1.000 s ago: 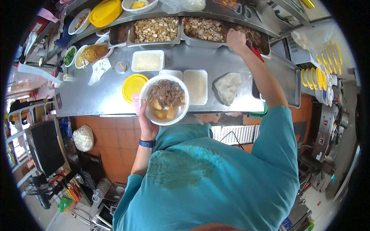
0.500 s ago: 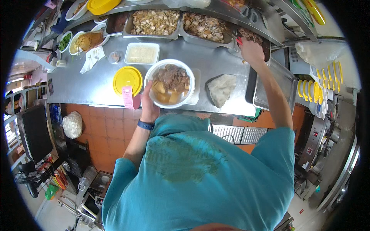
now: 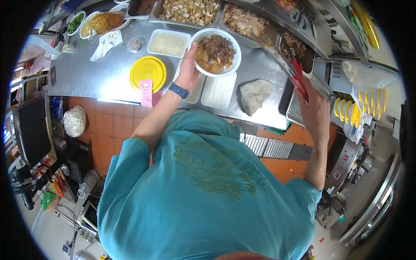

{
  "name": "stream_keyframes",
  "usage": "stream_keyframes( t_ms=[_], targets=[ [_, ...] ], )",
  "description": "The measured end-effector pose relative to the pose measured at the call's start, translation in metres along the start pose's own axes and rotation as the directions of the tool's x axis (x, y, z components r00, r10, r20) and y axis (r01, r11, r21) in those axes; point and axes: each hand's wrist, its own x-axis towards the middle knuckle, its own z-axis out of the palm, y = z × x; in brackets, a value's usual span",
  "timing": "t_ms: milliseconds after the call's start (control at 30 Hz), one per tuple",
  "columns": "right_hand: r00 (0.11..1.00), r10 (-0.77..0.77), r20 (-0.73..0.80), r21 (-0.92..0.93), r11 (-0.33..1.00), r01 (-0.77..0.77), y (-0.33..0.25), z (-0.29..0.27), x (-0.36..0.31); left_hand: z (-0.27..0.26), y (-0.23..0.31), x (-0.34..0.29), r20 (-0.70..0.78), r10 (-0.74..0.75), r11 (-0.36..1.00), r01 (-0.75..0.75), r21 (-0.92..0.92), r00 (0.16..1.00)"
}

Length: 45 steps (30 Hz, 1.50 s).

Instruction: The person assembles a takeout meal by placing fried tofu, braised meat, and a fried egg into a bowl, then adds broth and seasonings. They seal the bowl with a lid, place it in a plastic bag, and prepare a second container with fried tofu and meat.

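My left hand [image 3: 187, 71], with a dark blue band on its wrist, holds a white round bowl [image 3: 237, 60] by its left side. Brown chopped meat [image 3: 218, 48] and pale yellowish chunks [image 3: 213, 67] lie in it. My right hand [image 3: 315, 106] is closed around red-handled tongs [image 3: 298, 78]. The tongs point up and left, their tips blurred by motion over a steel pan of shredded meat [image 3: 236, 19]; whether they grip any food I cannot make out. Right of that pan is another of darker meat [image 3: 294, 47].
White rectangular tubs [image 3: 219, 91] stand under and left of the bowl, one filled with pale grains [image 3: 169, 43]. A yellow round lid [image 3: 149, 71] with a pink slip [image 3: 146, 92] lies left. A crumpled grey cloth [image 3: 255, 96] and a steel tray [image 3: 294, 108] are at right.
The bowl has moved away from me and right, uncovering tubs near the counter's edge. My right hand has pulled back from the far-right pan, bringing the tongs' tips left over the shredded meat.
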Motion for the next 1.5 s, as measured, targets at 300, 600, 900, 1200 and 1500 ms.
stream_keyframes(
  t_ms=[300,600,900,1200,1500],
  targets=[
    [0.963,-0.179,0.203,-0.248,0.942,0.227,-0.065,-0.001,-0.002,0.009,0.014,-0.003,0.111,-0.032,0.999,0.035,-0.025,0.993],
    [0.938,-0.09,0.336,-0.086,0.988,0.125,-0.086,-0.048,0.028,-0.017,0.019,-0.003,-0.013,0.096,0.994,-0.096,-0.043,0.995],
    [0.926,-0.126,0.356,0.089,0.991,0.1,-0.083,-0.032,0.061,-0.041,0.044,-0.022,-0.042,0.089,0.984,-0.094,-0.154,0.995],
    [0.949,-0.041,0.314,-0.017,0.999,0.048,-0.09,0.121,0.218,-0.06,0.064,-0.051,-0.222,0.136,0.985,-0.155,-0.074,0.966],
    [0.966,0.006,0.26,0.107,0.994,-0.035,-0.125,0.218,0.28,-0.064,0.059,-0.061,-0.256,0.13,0.977,-0.168,-0.133,0.958]
  ],
)
